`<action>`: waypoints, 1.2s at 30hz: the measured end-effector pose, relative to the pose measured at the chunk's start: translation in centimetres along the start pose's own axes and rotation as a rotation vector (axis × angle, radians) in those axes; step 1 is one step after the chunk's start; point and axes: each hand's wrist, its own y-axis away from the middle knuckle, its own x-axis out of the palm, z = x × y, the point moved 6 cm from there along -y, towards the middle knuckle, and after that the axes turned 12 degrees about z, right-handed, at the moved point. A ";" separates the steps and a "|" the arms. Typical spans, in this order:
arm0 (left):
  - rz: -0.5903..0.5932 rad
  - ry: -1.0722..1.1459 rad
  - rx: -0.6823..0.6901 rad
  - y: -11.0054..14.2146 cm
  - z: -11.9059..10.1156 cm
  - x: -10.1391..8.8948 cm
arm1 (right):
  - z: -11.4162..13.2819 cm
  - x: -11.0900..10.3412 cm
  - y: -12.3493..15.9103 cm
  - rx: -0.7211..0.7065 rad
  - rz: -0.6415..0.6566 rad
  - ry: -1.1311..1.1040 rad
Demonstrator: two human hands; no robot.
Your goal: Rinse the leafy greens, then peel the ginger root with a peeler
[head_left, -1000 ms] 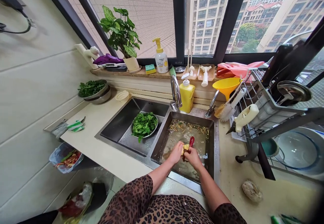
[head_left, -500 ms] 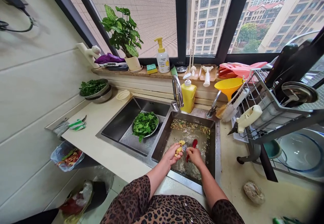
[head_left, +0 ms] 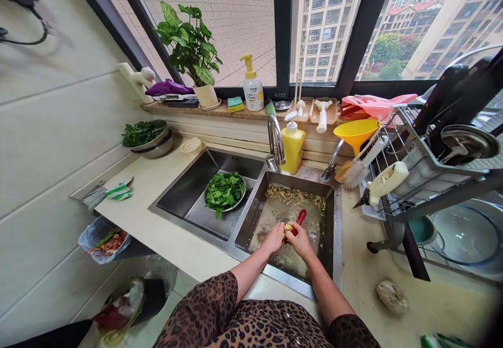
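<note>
Over the right sink basin (head_left: pixel 328 232), my left hand (head_left: pixel 274 237) is closed round a small yellow piece of vegetable (head_left: pixel 288 228). My right hand (head_left: pixel 299 239) grips a red-handled peeler (head_left: pixel 300 216) pressed against that piece. The two hands touch each other above the basin, which has water and many peel scraps (head_left: pixel 294 197) along its far side. What sort of vegetable it is I cannot make out.
The left basin holds a metal bowl of green leaves (head_left: pixel 225 191). A tap (head_left: pixel 275 139) and yellow soap bottle (head_left: pixel 292 145) stand behind the sinks. A dish rack (head_left: pixel 416 175) is on the right, another bowl of greens (head_left: pixel 143 134) on the left counter, a crumpled scrap (head_left: pixel 392 296) near the front right.
Half a second ago my hands were apart, the yellow piece held up in the left. They have come back together, with the peeler on the piece again.
</note>
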 end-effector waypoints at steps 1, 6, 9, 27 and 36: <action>-0.001 -0.009 -0.009 0.0 0.0 0.0 | 0.2 0.0 0.1 -0.007 0.000 0.035; 0.018 0.075 -0.199 0.5 0.2 0.1 | 0.4 -0.1 0.2 -0.013 0.043 -0.038; 0.013 0.088 -0.219 0.7 -0.1 -0.1 | -0.4 0.4 0.0 0.067 0.121 -0.257; 0.023 0.306 -0.305 1.0 0.2 -0.6 | -1.9 0.1 0.0 0.219 0.133 -0.031; -0.156 0.431 -0.441 0.6 2.7 -2.3 | -4.1 -1.4 0.3 0.360 -0.036 0.373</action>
